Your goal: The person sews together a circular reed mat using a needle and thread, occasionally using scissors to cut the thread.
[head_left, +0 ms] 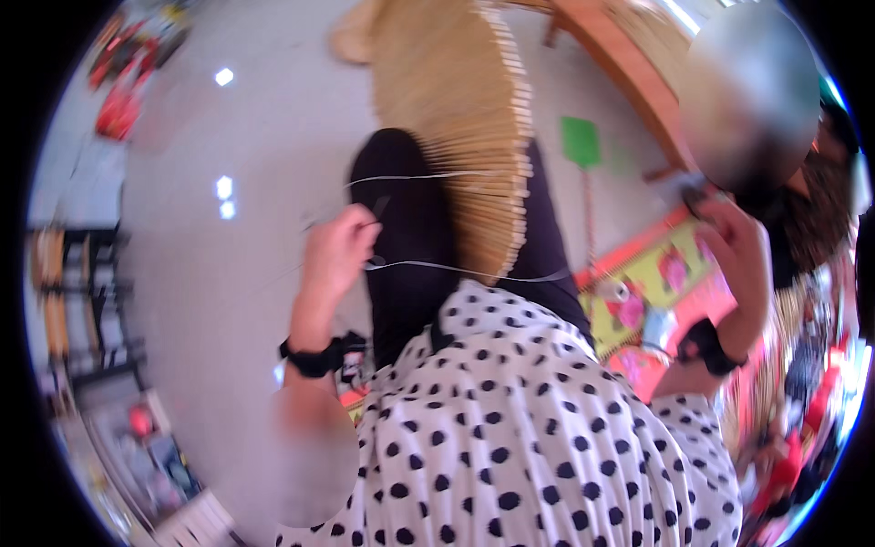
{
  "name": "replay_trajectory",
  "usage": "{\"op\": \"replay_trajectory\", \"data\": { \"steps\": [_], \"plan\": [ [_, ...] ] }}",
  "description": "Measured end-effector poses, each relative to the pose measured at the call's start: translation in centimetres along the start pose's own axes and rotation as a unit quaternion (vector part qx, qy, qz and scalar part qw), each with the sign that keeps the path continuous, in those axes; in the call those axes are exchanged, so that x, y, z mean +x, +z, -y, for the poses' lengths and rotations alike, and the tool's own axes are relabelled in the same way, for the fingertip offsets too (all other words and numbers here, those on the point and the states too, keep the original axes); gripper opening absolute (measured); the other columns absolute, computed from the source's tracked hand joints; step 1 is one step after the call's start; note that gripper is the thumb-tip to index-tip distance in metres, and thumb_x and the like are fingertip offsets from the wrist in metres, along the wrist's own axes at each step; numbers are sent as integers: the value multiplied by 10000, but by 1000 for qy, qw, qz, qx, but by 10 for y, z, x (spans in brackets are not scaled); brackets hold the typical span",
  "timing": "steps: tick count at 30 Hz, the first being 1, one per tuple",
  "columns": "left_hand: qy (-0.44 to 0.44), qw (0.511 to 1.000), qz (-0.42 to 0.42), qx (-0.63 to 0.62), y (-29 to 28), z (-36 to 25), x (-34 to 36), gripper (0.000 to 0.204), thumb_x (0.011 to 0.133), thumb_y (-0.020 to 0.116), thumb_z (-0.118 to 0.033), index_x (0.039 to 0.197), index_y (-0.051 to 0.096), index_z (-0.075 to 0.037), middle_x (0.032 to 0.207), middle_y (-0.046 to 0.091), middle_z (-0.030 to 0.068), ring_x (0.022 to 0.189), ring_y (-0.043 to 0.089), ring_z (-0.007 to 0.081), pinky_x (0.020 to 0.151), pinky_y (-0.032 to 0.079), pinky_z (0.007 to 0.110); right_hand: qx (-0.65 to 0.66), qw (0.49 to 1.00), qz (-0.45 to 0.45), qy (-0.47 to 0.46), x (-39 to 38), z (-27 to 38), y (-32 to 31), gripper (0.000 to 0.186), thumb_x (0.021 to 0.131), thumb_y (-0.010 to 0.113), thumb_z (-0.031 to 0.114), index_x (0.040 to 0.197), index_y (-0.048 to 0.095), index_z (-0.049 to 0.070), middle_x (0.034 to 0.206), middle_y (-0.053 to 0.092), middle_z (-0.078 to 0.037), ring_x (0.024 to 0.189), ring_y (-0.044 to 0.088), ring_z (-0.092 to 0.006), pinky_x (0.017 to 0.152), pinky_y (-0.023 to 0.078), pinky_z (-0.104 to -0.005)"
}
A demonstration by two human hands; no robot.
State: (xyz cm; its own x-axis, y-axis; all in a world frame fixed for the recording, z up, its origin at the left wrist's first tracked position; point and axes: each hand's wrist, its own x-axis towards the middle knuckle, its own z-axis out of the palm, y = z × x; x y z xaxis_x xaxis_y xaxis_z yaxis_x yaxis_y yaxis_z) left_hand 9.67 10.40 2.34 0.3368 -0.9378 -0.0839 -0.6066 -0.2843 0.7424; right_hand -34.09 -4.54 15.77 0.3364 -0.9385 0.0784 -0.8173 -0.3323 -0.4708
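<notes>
My left hand (343, 242) is closed on a thin white strand (428, 265) beside my left thigh. A long tan mat of narrow, bundled strips (456, 100) lies between my legs, with white strands across it and my dark-trousered legs. My right hand (727, 232) is raised off to the right of the mat, its fingers closed on something small and dark that I cannot make out.
An orange wooden bench (629, 73) stands at back right beside a green long-handled swatter (581, 141). A flowered yellow-and-pink mat (638, 278) holds a small white roll (618, 292). A partly blurred person (802, 219) is at the right; black-framed wooden furniture (55, 301) stands at left.
</notes>
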Motion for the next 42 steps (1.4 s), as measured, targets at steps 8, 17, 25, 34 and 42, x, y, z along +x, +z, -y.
{"op": "replay_trajectory", "data": {
  "steps": [8, 17, 25, 34, 42],
  "plan": [
    [-67, 996, -14, -64, -11, 26, 9, 61, 923, 572, -105, 909, 578, -46, 645, 519, -9, 562, 484, 49, 461, 349, 189, -241, 929, -192, 204, -23, -142, -24, 239, 814, 665, 313, 949, 715, 122, 663, 633, -97, 622, 631, -245, 602, 485, -365],
    [27, 973, -154, 170, -72, 53, 21, 133, 947, 557, -148, 884, 523, -36, 629, 434, -10, 560, 381, 68, 515, 331, 232, 165, 853, -446, 214, -53, -158, -37, 207, 881, 674, 222, 938, 720, 29, 674, 654, -23, 572, 575, -63, 526, 430, -193],
    [15, 960, -199, 198, -99, 88, 15, 166, 956, 557, -172, 874, 516, -34, 627, 427, -12, 569, 384, 69, 510, 337, 236, 292, 836, -460, 66, -61, -97, -66, 252, 931, 595, 165, 1023, 673, -57, 734, 618, -12, 666, 559, -86, 629, 459, -226],
    [39, 989, -130, 65, -58, 15, -7, 83, 908, 584, -107, 934, 604, -31, 696, 549, 30, 623, 482, 77, 571, 427, 249, 635, 734, -94, -223, -54, -30, -100, 227, 981, 435, 187, 812, 498, 48, 610, 362, 12, 534, 332, -105, 674, 360, -218],
    [93, 994, -62, 0, -3, -1, 9, 43, 879, 600, -79, 885, 595, -37, 585, 545, 29, 517, 508, 90, 497, 400, 246, 641, 727, -172, -178, -23, 45, -27, 204, 963, 470, 190, 827, 504, 42, 616, 401, -6, 530, 368, -107, 625, 348, -219]
  ]
}}
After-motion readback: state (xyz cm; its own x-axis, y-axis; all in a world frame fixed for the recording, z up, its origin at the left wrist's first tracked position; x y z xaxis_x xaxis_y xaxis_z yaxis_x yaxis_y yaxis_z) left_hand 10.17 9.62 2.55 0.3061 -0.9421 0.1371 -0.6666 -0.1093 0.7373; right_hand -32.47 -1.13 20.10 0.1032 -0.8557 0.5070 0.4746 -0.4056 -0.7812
